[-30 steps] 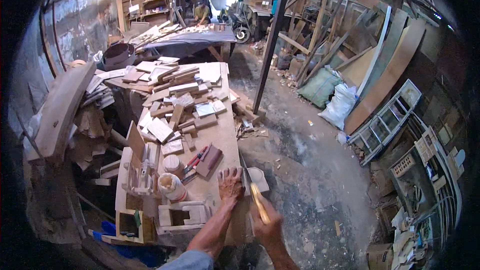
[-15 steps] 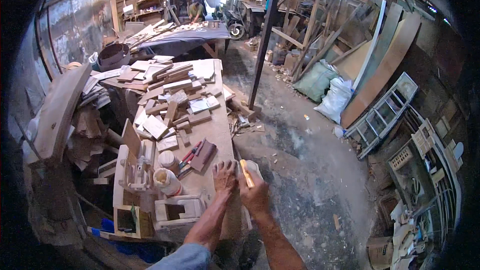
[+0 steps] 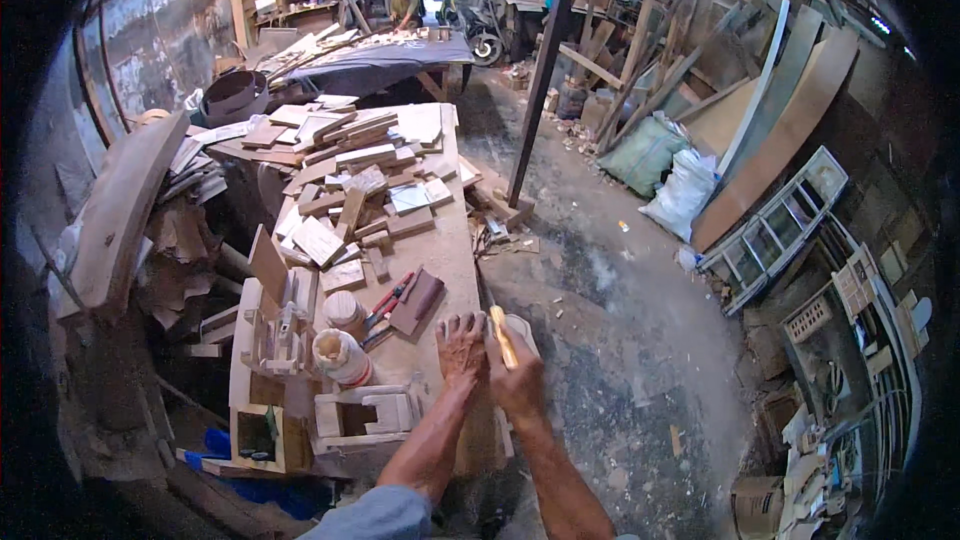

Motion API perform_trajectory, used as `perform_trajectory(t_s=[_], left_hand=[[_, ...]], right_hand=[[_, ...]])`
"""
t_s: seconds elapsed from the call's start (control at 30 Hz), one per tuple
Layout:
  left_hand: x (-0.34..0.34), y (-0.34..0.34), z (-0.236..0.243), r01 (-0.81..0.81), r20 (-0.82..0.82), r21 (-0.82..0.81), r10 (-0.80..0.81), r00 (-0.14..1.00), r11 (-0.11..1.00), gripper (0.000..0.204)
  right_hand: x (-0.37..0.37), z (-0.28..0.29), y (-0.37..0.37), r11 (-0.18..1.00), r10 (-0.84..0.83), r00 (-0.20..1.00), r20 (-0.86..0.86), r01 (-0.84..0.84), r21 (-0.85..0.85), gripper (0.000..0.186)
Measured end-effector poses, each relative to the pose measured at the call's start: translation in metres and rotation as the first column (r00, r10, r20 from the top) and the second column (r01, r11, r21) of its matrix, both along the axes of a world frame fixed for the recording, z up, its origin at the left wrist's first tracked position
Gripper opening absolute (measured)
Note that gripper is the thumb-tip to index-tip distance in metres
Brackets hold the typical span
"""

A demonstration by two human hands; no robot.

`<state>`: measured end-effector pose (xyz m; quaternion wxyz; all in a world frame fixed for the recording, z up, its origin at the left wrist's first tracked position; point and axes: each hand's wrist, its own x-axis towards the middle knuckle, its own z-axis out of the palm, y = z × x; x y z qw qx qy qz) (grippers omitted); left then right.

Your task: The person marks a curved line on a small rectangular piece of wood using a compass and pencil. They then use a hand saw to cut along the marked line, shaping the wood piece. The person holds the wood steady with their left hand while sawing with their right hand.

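Observation:
My left hand lies on the near right edge of a wooden bench, fingers slightly curled and spread; whatever is under them is hidden. Just right of it, my right hand grips the yellow handle of a saw. Most of the blade is hidden at the bench edge, beside a pale board. Left of my hands stand two round containers, red-handled tools, a dark red-brown block and small wooden frames.
Wood offcuts pile on the bench's far half. A black post rises beside the aisle. Sacks, leaning boards and a ladder-like frame line the right. A co-worker is at a far table, near a scooter.
My right hand has moved forward along the bench edge with the saw, coming alongside my left hand, which keeps its place. The view has shifted slightly.

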<state>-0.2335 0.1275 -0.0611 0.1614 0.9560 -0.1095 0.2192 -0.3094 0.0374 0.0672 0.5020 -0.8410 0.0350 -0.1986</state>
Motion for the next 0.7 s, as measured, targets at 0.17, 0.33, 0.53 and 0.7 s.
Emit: perform_trajectory(t_s=[0.17, 0.33, 0.53, 0.7], left_hand=[[0.001, 0.001, 0.01, -0.02, -0.116, 0.075, 0.028, 0.993, 0.997, 0.047], [-0.009, -0.005, -0.004, 0.05, -0.089, -0.002, -0.05, 0.995, 0.999, 0.045], [0.011, -0.003, -0.001, -0.056, -0.065, 0.022, 0.057, 0.996, 0.998, 0.04], [0.004, -0.001, 0.002, 0.016, -0.004, 0.033, -0.016, 1.0, 0.999, 0.039]], right_hand=[[-0.083, 0.047, -0.004, 0.999, -0.008, 0.999, -0.039, 0.01, 0.042, 0.031], [0.007, -0.008, -0.004, 0.999, -0.025, 0.995, 0.096, 0.029, -0.034, 0.032], [-0.084, -0.009, 0.001, 0.997, -0.055, 0.997, 0.062, 0.058, -0.046, 0.037], [-0.086, -0.004, -0.01, 0.998, -0.02, 0.999, 0.025, 0.019, 0.058, 0.033]])
